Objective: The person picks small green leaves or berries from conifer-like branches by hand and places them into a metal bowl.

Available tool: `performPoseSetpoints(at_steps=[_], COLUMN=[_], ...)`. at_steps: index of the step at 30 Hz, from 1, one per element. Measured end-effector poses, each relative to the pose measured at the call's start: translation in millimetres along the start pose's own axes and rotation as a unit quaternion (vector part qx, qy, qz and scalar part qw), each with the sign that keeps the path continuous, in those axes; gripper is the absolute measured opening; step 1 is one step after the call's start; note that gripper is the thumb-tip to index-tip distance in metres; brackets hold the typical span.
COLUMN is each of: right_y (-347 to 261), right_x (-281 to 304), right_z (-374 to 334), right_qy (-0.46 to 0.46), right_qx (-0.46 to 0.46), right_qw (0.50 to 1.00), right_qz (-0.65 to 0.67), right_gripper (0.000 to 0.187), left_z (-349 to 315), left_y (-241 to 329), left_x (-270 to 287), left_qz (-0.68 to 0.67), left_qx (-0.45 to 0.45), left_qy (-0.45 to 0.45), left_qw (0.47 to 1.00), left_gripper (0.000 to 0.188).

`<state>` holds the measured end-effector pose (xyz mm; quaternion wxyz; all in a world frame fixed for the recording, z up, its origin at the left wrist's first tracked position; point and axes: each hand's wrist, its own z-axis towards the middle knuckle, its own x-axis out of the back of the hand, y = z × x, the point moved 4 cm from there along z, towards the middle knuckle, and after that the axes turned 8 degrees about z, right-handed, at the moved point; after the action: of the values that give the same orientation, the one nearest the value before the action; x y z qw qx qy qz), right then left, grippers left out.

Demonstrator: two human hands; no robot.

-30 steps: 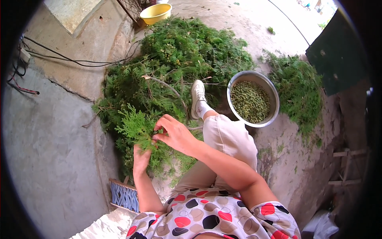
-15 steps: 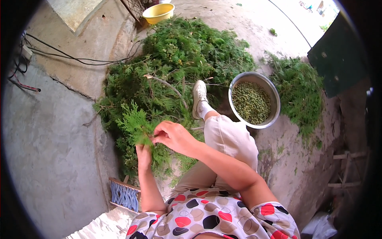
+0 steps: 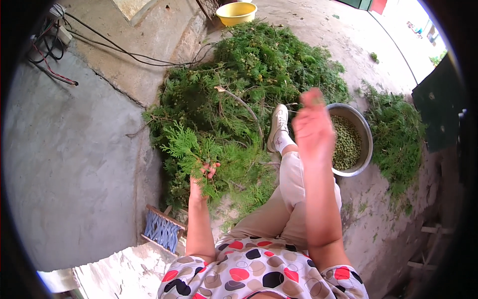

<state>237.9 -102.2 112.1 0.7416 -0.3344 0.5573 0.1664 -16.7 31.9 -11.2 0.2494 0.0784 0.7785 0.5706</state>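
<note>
My left hand (image 3: 210, 170) is closed around the stem of a leafy evergreen sprig (image 3: 185, 142), with flat, scaly foliage. Beyond and around it spreads a big heap of cut evergreen branches (image 3: 219, 94). My right hand (image 3: 313, 127) is raised by the left rim of a metal basin (image 3: 367, 132), hiding part of it. Motion blurs its fingers, so whether they hold anything cannot be made out. Inside the basin lie many small round green cones (image 3: 347, 144).
A yellow basin (image 3: 236, 13) stands behind the heap. Smaller evergreen cuttings (image 3: 396, 134) lie right of the metal basin. Black cables (image 3: 129, 54) run along the left wall base. A low stool with blue webbing (image 3: 162, 233) is near my left arm. My shoed foot (image 3: 279, 122) touches the heap's edge.
My right hand has left the sprig and swung right, up to the metal basin. The left hand still grips the sprig. The whole view has shifted, with things appearing further right.
</note>
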Motion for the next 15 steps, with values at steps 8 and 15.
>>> performPoseSetpoints(at_steps=[8,15], right_y=[48.8,109.9], right_x=[8.4,9.1], right_z=[-17.2,-59.0], right_qy=[0.079,-0.29], right_qx=[-0.143,-0.119], right_qw=[0.96,0.722], right_qz=[-0.228,-0.617], right_gripper=[0.024,0.021], left_z=[4.7,-16.6], left_y=[-7.0,2.9], left_x=[-2.8,-10.4], left_qz=[0.014,0.144], left_qx=[-0.021,0.021], left_qy=[-0.141,-0.161], left_qw=[0.99,0.976], left_gripper=[0.016,0.016])
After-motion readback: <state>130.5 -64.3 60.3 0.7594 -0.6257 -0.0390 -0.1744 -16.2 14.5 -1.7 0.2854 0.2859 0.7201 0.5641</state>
